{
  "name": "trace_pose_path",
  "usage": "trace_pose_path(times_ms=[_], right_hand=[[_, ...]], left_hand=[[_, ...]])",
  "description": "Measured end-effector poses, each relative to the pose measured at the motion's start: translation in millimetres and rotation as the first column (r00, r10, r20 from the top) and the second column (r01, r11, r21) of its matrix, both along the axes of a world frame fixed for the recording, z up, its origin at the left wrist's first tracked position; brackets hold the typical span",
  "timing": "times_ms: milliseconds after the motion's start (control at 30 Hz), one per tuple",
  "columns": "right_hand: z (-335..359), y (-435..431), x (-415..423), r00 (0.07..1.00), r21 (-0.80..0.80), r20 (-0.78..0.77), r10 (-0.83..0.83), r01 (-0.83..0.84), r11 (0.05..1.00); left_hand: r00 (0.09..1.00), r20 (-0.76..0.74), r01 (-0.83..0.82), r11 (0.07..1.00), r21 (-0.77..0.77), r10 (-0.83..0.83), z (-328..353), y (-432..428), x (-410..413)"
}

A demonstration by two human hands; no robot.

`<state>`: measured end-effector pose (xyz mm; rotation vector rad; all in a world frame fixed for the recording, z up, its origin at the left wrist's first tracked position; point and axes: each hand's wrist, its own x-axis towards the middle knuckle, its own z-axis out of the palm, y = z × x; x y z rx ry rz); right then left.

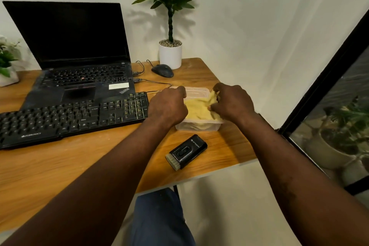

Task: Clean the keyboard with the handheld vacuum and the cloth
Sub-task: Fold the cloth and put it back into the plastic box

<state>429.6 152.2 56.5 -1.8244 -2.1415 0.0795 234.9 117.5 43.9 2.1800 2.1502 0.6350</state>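
Observation:
A black external keyboard [65,118] lies on the wooden desk [79,166] in front of a laptop. To its right stands a clear plastic container [198,126] with a yellow cloth [196,109] inside. My left hand [167,106] grips the container's left rim. My right hand [231,101] pinches the cloth at the container's right side. The black handheld vacuum [186,152], brush end toward me, lies on the desk just in front of the container, untouched.
An open black laptop [79,56] sits behind the keyboard. A wired mouse [162,70] and a potted plant [170,54] stand at the back right. A small plant [7,62] is far left. The desk edge runs close on the right, beside a glass door [339,126].

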Motion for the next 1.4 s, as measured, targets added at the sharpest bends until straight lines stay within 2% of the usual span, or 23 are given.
trace_pose_path(times_ms=[100, 200, 267, 333, 433, 500, 600, 700, 933, 1100, 1200, 1267, 1333, 1400], right_hand=[[-1, 0, -7, 0.993, -0.067, 0.120, 0.021, -0.013, 0.998], [3, 0, -10, 0.988, -0.132, 0.155, 0.024, -0.004, 0.991], [5, -4, -12, 0.981, -0.084, 0.196, 0.012, 0.005, 0.996], [6, -8, -13, 0.976, 0.050, 0.219, 0.009, -0.021, 0.999], [6, -11, -15, 0.972, 0.141, 0.224, 0.066, -0.100, 0.985], [6, -13, -16, 0.951, 0.068, 0.293, 0.100, -0.125, 0.990], [4, -12, -15, 0.936, -0.070, 0.340, 0.087, -0.067, 0.995], [2, -5, -13, 0.917, -0.081, 0.393, 0.071, -0.042, 0.996], [8, 0, -22, 0.875, -0.208, 0.471, 0.113, -0.014, 0.978], [5, 2, -27, 0.850, -0.177, 0.510, 0.132, -0.047, 0.983], [1, 2, -20, 0.881, -0.179, 0.441, 0.171, -0.101, 0.979], [4, 3, -8, 0.923, -0.244, 0.307, 0.233, -0.160, 0.956], [7, -1, 6, 0.964, -0.203, 0.050, 0.263, -0.248, 0.947], [6, -18, 16, 0.940, -0.007, -0.229, 0.254, -0.262, 0.965]], left_hand=[[0.998, -0.066, -0.004, 1.000, 0.017, 0.005, 3, 0, 4], [0.995, -0.100, -0.023, 0.998, 0.052, 0.028, 6, 0, 4], [0.991, -0.132, -0.028, 0.997, 0.075, 0.038, 6, -2, 1], [0.987, -0.154, -0.027, 0.997, 0.076, 0.038, 7, -3, 0], [0.986, -0.153, -0.083, 0.992, -0.096, 0.068, 7, -3, 3], [0.987, -0.137, -0.117, 0.969, -0.219, 0.088, 7, 0, 7], [0.986, -0.085, -0.161, 0.927, -0.339, 0.140, 3, 11, 8], [0.991, -0.080, -0.133, 0.876, -0.463, 0.109, 2, 21, 3], [0.997, -0.061, -0.075, 0.851, -0.519, 0.051, 0, 28, 4], [0.997, -0.044, -0.074, 0.867, -0.492, 0.059, -4, 25, 0], [0.999, -0.039, -0.037, 0.884, -0.465, 0.022, -2, 19, -5], [1.000, 0.006, 0.016, 0.890, -0.456, -0.014, 3, 10, -9], [0.983, 0.184, 0.071, 0.929, -0.364, -0.003, 5, 0, -17], [0.920, 0.392, 0.074, 0.986, -0.147, -0.011, 1, -17, -26]])
